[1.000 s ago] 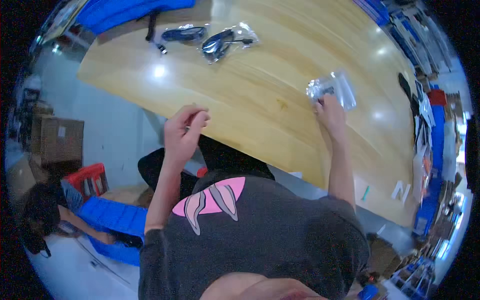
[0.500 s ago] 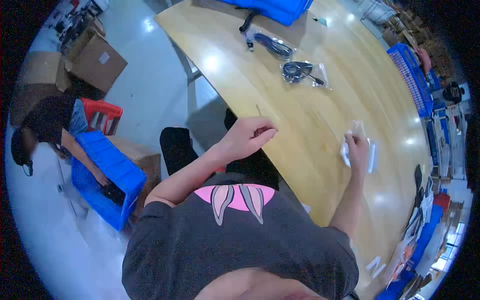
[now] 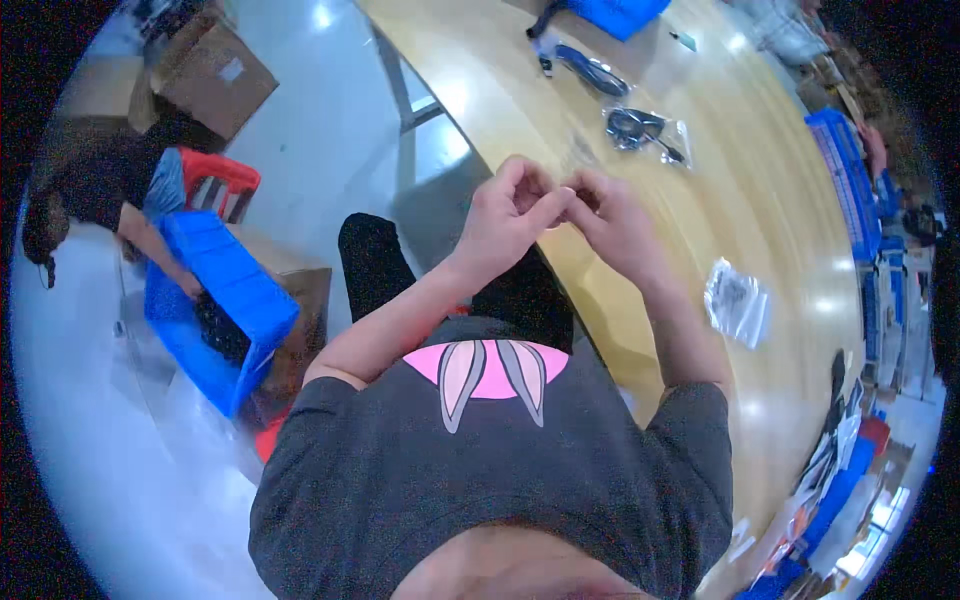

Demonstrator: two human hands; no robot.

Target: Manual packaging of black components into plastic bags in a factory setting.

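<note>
Fingers (image 3: 548, 208) of the left hand (image 3: 497, 225) and right hand (image 3: 622, 228) are curled tip to tip over the edge of the worktop (image 3: 750, 200); whether anything is pinched cannot be told. Just beyond, a greyish piece (image 3: 578, 152) is seen, its long axis blurred. Rightward, a clear packet (image 3: 738, 302) is laid slantwise.

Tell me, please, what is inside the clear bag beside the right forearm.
Greyish contents show faintly through the clear bag; shiny, creased plastic hides their exact kind.
</note>
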